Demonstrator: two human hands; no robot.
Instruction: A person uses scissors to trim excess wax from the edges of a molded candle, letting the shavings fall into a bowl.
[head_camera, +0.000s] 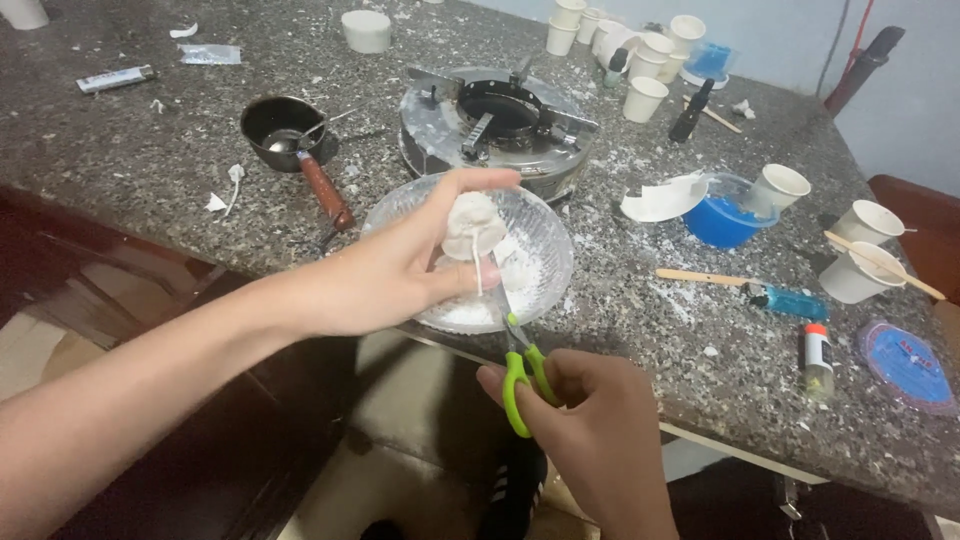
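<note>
My left hand (400, 265) grips a small white wax lump (473, 226) with a thin wick hanging down from it, held over a clear glass bowl (540, 215) that has white wax scraps in it. My right hand (590, 420) holds green-handled scissors (520, 370) below the bowl's front rim, with the blades pointing up toward the wick.
On the speckled stone counter (150, 160) stand a portable gas stove (495, 120), a small dark pan with a brown handle (290, 135), a blue bowl (722, 215), several white paper cups (640, 50), wooden sticks (700, 277), a blue lighter (790, 300) and a round blue lid (908, 365). White crumbs lie scattered.
</note>
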